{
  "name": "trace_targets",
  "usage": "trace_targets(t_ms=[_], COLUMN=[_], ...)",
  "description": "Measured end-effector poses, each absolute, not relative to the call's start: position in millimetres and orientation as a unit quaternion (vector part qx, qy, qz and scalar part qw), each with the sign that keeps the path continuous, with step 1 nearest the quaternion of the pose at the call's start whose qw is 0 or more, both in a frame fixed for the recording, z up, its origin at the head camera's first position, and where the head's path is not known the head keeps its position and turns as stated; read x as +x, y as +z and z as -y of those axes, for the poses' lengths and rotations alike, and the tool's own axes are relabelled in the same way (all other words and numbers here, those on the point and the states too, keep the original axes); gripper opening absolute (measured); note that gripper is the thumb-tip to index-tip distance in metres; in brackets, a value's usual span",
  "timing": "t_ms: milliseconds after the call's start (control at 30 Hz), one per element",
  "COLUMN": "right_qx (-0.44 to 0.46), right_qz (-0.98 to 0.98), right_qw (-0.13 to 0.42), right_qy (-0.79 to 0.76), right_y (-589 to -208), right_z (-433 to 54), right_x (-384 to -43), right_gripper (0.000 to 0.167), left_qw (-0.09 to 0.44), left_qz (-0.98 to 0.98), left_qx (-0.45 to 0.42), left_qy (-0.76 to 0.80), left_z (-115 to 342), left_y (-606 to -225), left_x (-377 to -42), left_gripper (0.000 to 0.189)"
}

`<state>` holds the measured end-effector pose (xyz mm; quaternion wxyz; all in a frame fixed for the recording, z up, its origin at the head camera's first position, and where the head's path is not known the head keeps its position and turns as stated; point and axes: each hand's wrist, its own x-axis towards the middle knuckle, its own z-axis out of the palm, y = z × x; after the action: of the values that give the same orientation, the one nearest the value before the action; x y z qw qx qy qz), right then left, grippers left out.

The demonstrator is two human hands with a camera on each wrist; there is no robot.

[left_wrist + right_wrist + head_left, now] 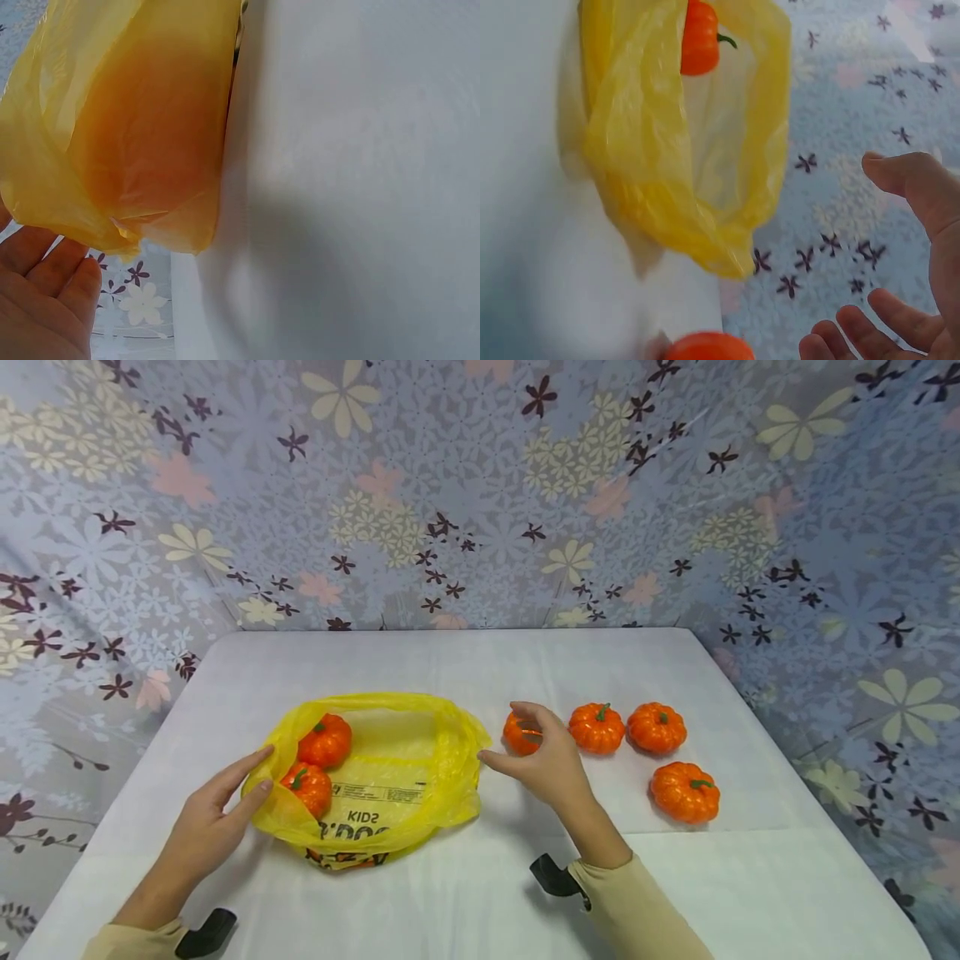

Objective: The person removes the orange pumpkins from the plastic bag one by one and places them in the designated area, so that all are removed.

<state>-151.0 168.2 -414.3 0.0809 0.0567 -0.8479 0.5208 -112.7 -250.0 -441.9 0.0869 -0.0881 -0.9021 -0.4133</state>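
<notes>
A yellow plastic bag (457, 768) lies on the white table with its mouth spread wide. Inside its left part sit two small orange pumpkins (325, 741) with green stems. My left hand (210, 814) touches the bag's left edge, fingers fairly straight; in the left wrist view, the fingers (79, 289) lie against the plastic. My right hand (551, 768) hovers between the bag and the loose pumpkins, thumb and fingers spread apart with nothing held. Partly hidden behind its fingers is another pumpkin (517, 737). In the right wrist view, a pumpkin (709, 349) shows at the bottom edge.
To the right on the table stand more pumpkins: two side by side, one (597, 728) and another (657, 728), and one nearer (686, 792). Flower-patterned cloth (480, 510) hangs behind and at both sides of the table (480, 660).
</notes>
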Motion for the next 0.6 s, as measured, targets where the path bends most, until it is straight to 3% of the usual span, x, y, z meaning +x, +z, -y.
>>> trace_targets(t_ms=[600], right_qx=[0.134], right_qz=[0.838], right_qw=[0.005], right_qy=[0.529], right_y=[-409.8], right_z=[-81.3], right_x=[-166.8], right_gripper=[0.076], left_qw=[0.090], left_qz=[0.904], left_qx=[-0.096], left_qy=[-0.407], left_z=[249.1], left_y=[-440.8], left_x=[-114.0], left_gripper=[0.050])
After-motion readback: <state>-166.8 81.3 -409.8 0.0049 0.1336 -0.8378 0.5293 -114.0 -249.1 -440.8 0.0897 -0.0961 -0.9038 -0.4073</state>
